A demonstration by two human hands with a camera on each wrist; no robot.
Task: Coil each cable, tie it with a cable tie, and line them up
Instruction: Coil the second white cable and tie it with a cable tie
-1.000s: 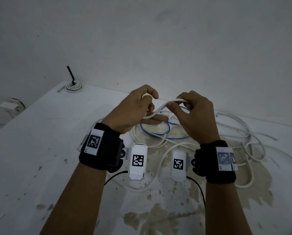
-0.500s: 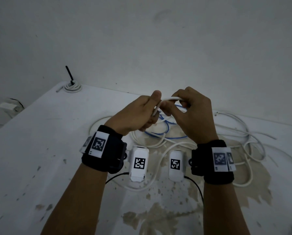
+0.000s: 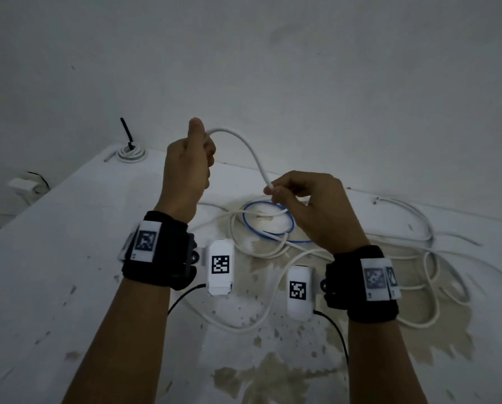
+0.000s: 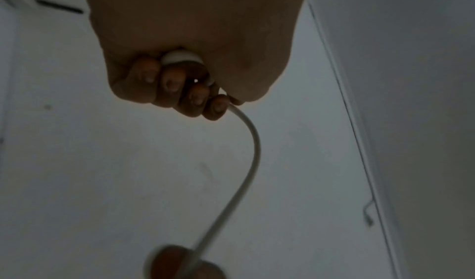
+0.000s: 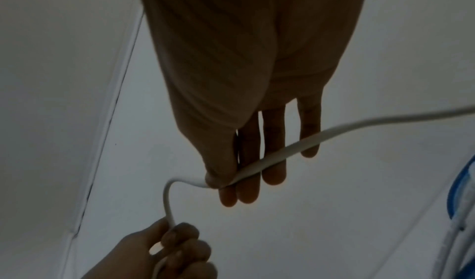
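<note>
1. The left hand is raised, its grip a fist curled round a white cable.
2. From that grip the cable arcs down to the right hand, whose thumb and fingers pinch it lower, above the surface.
3. Below the right grip lie loose white cables and a blue cable.
4. Far left of the left grip sits a tied coil.

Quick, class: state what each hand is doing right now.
Left hand: fist closed around the white cable.
Right hand: thumb and fingers pinching the same cable.
</note>
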